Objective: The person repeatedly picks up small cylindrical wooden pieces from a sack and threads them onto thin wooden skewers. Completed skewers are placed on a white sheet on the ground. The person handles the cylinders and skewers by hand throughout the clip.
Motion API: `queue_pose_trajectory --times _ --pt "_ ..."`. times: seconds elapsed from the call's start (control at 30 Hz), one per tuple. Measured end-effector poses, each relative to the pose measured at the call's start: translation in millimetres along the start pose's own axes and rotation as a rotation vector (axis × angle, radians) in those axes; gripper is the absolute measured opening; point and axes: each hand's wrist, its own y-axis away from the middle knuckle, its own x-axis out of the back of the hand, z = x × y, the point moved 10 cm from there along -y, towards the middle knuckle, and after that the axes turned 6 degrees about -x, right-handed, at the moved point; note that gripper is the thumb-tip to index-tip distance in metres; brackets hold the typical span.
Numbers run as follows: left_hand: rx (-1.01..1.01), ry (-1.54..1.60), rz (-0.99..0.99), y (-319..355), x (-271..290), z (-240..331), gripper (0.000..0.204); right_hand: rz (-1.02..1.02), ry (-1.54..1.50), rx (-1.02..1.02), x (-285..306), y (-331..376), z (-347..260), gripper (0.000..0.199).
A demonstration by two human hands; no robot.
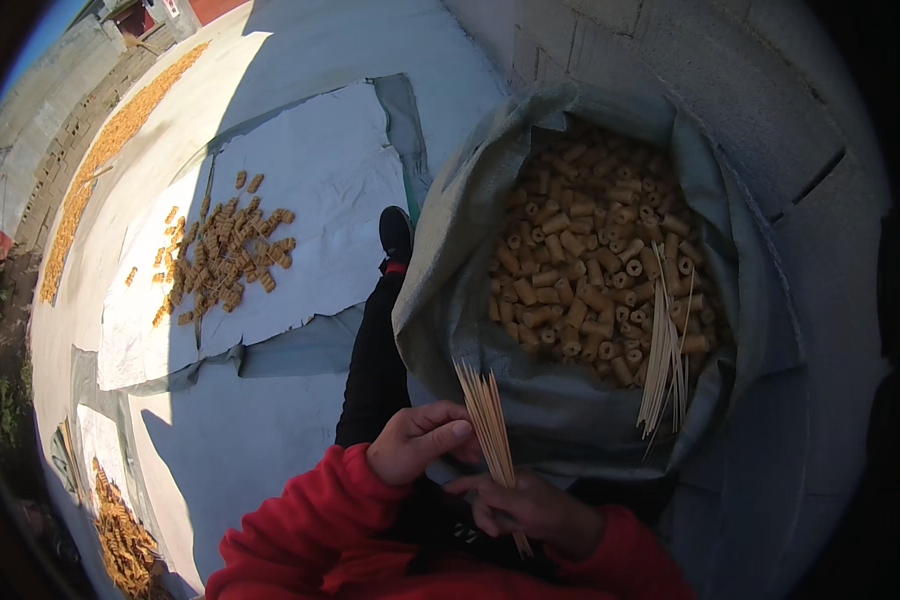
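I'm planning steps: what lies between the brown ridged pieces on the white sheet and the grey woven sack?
Head view: bare white sheet, then a black shoe and black-trousered leg.

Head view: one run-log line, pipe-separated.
left hand: beside stick bundle, grip unclear | right hand: holding bundle's lower part | sack: holds short tan cylinders, loose sticks on top | pale sheet: strewn brown pieces

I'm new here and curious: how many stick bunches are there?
2: a bunch in the right hand, left hand alongside; another loose, partly on brown pieces, on the right in the sack. More may be hidden.
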Motion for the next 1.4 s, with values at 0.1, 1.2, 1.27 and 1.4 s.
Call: queue_pose_trajectory --times 0.1,1.2,1.27,1.4 --pt "0.028 -0.115 0.037 -8.0 -5.1 -5.7 0.024 -0.039 -0.094 0.027 -2.9 1.2 -0.3 0.043" --pt "-0.144 -1.596 -0.434 -161.7 -96.5 -7.9 0.073 0.557 -0.032 0.641 35.0 63.6 -49.4 0.022" --pt "-0.11 -1.554 -0.401 -164.7 -93.6 -6.0 0.074 0.582 -0.019 0.648 36.3 65.7 -52.7 0.022" --pt "-0.227 -1.359 -0.287 -175.5 -76.4 -11.0 0.077 0.565 -0.016 0.647 35.5 64.0 -50.4 0.023"
